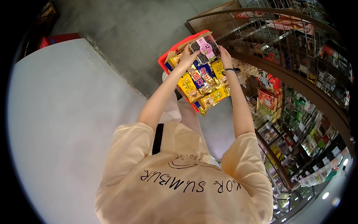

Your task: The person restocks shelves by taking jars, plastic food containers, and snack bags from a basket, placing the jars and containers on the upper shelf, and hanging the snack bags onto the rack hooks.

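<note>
A clear plastic box of dark dried fruit (215, 49) with a pink label is held between my two hands, above the far end of a red basket (163, 59). My left hand (187, 59) grips its left side, thumb over the edge. On its right side my right hand (225, 59) is closed, with a dark band on the wrist. Beneath the box, yellow and blue snack packets (189, 89) fill the basket. One blue packet (201, 76) with red and white lettering lies in the middle. The fingers under the box are hidden.
On the right, curved store shelves (298, 74) with wire racks hold many packaged goods. A large pale grey surface (67, 112) spreads over the left. Grey floor (130, 26) shows at the top, and a red object (61, 38) stands at the upper left.
</note>
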Action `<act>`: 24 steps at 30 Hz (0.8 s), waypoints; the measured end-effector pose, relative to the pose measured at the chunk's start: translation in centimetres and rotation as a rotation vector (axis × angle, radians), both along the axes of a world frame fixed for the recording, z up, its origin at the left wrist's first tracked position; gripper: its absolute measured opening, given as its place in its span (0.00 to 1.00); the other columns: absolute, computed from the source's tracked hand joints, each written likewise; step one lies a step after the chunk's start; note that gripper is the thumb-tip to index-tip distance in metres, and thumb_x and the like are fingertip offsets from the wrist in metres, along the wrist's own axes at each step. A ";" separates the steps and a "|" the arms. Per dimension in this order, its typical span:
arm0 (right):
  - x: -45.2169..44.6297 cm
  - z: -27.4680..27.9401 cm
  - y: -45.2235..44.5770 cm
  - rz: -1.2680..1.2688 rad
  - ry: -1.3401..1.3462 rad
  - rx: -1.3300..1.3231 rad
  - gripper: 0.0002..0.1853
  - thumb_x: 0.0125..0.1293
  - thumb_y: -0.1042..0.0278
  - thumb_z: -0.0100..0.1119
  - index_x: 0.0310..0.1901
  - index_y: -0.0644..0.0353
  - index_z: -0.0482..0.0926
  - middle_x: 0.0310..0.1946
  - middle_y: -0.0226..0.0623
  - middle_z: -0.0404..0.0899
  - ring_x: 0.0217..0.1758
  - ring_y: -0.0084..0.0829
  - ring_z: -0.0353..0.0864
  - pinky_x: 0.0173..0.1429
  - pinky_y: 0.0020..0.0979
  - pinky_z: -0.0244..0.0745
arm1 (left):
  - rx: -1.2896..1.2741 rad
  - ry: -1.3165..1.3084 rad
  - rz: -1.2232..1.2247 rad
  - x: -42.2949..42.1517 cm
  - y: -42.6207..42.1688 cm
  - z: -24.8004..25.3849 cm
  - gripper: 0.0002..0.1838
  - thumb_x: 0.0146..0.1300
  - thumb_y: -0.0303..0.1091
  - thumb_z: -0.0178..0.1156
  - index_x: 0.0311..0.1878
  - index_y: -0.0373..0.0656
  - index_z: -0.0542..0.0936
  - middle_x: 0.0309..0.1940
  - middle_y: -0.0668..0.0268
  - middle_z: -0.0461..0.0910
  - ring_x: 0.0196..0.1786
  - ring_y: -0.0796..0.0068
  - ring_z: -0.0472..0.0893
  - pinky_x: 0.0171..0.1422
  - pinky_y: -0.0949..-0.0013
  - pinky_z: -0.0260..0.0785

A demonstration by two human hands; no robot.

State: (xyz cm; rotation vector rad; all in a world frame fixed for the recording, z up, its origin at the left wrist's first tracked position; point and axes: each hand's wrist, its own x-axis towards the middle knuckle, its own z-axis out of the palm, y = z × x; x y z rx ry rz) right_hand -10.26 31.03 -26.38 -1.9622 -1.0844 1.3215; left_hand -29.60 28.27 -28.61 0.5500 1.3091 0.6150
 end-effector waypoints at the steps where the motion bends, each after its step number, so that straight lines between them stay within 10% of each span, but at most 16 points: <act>1: -0.2 0.3 0.3 -0.027 0.018 -0.050 0.25 0.67 0.51 0.47 0.53 0.66 0.74 0.51 0.43 0.76 0.57 0.30 0.72 0.61 0.26 0.61 | -0.017 -0.018 0.011 -0.2 0.3 0.9 0.48 0.53 0.49 0.61 0.69 0.35 0.48 0.60 0.45 0.64 0.63 0.56 0.65 0.65 0.63 0.57; 20: -0.2 9.3 -9.8 -0.191 0.077 0.302 0.24 0.63 0.64 0.49 0.57 0.68 0.70 0.58 0.41 0.69 0.60 0.30 0.66 0.65 0.27 0.55 | 0.177 -0.294 0.157 3.7 -6.1 11.8 0.46 0.56 0.21 0.56 0.70 0.39 0.37 0.62 0.49 0.60 0.61 0.66 0.68 0.63 0.69 0.62; 24: -1.1 13.5 -13.7 -0.575 0.358 0.290 0.24 0.62 0.72 0.43 0.60 0.72 0.65 0.58 0.43 0.68 0.61 0.30 0.65 0.65 0.28 0.57 | 0.384 -0.300 0.108 5.5 -9.9 13.0 0.45 0.56 0.23 0.57 0.71 0.40 0.39 0.63 0.49 0.60 0.63 0.64 0.67 0.63 0.68 0.61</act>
